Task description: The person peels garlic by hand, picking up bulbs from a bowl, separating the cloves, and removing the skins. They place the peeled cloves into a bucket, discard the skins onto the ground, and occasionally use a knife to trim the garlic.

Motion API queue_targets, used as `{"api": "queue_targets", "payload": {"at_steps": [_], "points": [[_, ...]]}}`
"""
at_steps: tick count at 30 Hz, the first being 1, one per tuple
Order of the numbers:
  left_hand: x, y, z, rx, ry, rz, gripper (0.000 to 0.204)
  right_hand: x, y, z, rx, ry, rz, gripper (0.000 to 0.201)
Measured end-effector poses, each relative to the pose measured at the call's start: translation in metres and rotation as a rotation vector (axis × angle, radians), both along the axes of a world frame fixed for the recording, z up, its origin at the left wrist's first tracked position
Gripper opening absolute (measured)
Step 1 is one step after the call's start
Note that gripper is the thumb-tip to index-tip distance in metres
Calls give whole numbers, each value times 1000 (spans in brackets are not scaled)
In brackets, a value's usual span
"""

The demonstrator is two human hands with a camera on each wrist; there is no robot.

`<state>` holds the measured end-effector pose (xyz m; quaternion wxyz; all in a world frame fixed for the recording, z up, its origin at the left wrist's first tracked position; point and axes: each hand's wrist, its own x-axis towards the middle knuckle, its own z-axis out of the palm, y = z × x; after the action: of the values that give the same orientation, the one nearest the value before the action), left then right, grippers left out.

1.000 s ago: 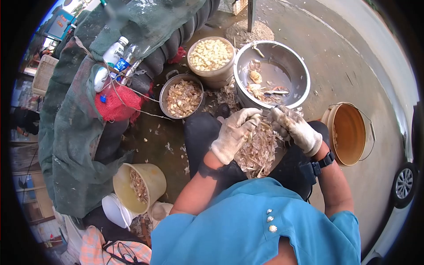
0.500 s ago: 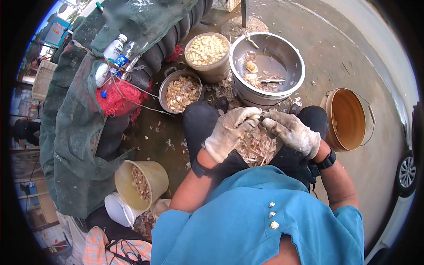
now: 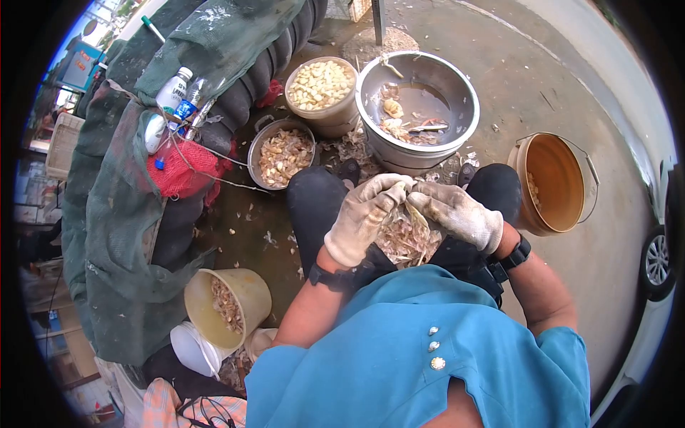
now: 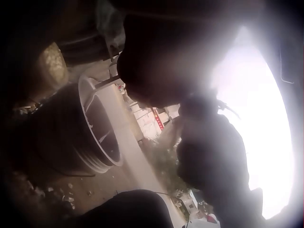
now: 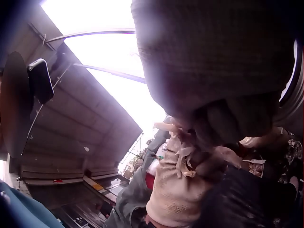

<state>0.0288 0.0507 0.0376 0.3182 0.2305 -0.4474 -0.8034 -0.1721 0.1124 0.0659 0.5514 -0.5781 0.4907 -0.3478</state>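
Observation:
Both hands wear pale, dirt-stained gloves and meet over the lap in the head view. The left hand (image 3: 364, 217) and the right hand (image 3: 460, 215) pinch a small piece of garlic between their fingertips, mostly covered by the gloves. A pale strip of skin (image 3: 418, 216) hangs beneath them. In the right wrist view, papery peel (image 5: 184, 159) clings at the left glove's fingers. A heap of garlic skins (image 3: 408, 244) lies between the knees. The left wrist view is dark, with the hands as silhouettes.
Ahead stand a bucket (image 3: 330, 123) of peeled cloves, a metal pot (image 3: 255, 155) of cloves and skins, and a wide metal basin (image 3: 458, 96). An orange bucket (image 3: 567, 196) is at right, a tilted cream bucket (image 3: 255, 294) at left. Green netting (image 3: 118, 242) bears bottles (image 3: 173, 91).
The hands, apart one second ago, have come together at the fingertips. A pale strip now hangs below them. The head view has shifted slightly.

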Motion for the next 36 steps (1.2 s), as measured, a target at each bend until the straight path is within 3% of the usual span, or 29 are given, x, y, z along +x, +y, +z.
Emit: {"api": "queue_targets", "payload": {"at_steps": [1,4,6,8,9,11,16,18,19,21,23,27,29,33,35,36], "points": [[-1,2,-7,-57,33,43,36,1,-2,8,117,92,-13,41],[0,1,0,-199,-9,122,30,2,5,-2,161,-17,13,40],[5,-4,-1,-730,-355,144,29,5,6,2,116,45,48,38],[3,0,1,-648,-251,152,31,9,8,6,222,107,103,36],[3,1,1,-439,-202,149,33,14,10,-3,35,68,67,35],[3,2,-7,-56,-28,133,40,8,13,-5,58,83,67,34],[6,-2,-4,-98,-4,112,50,-1,6,1,179,130,40,33],[10,-3,-6,-118,-5,93,54,-2,2,12,215,264,-9,32],[12,-5,-9,-91,-29,70,56,-6,4,6,195,163,-25,31],[15,-6,-10,-63,-54,49,58,-7,2,4,140,223,-53,32],[17,-5,-8,-255,-137,3,58,-10,1,-2,146,254,-111,32],[16,-1,-3,-212,-173,-9,56,-8,1,-5,38,316,-89,27],[15,0,-2,-354,-256,8,52,-4,-2,7,32,377,-51,22],[13,0,-17,-405,-234,46,48,2,-2,3,-100,380,-53,20],[15,-2,-18,-645,-369,1,45,3,-3,1,-144,374,-10,21],[14,-1,-18,-644,-368,0,45,4,-3,1,-143,374,-11,21]]}}
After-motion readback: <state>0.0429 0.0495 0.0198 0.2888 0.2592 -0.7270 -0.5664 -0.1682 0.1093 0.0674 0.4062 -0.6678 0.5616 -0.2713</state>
